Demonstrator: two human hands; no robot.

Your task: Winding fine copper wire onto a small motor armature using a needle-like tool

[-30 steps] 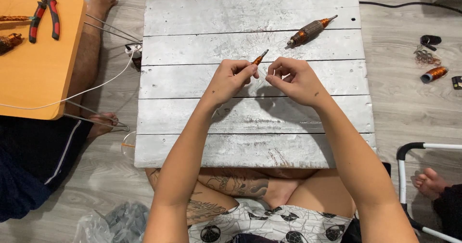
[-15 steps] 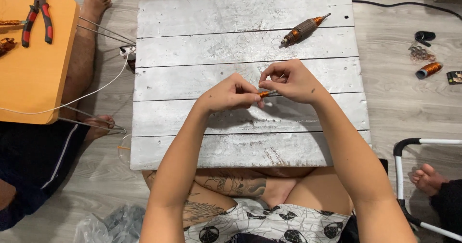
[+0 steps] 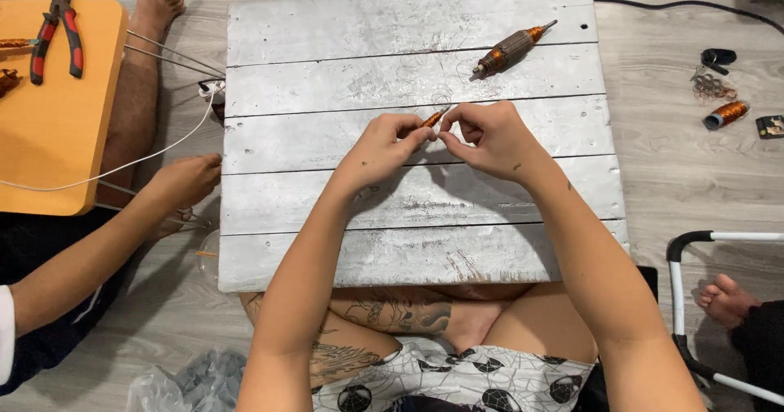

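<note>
Since a moment ago, both hands lifted slightly; left hand (image 3: 384, 146) pinches the small copper coil (image 3: 433, 119), tilted up-right toward the right hand (image 3: 490, 138), whose fingertips close on its tip.

The plank board (image 3: 408, 183) is whitewashed grey, scuffed with dark seams. On it, at one o'clock, lies a copper-orange and brown wound coil (image 3: 512, 48); the small coil (image 3: 433, 119) pinched at centre is orange too. At nine o'clock an orange table (image 3: 57, 134) bears red-handled pliers (image 3: 55, 28). At six o'clock — white shorts (image 3: 457, 383) with a black spider-web print. At three o'clock — a copper spool (image 3: 725, 115).
</note>
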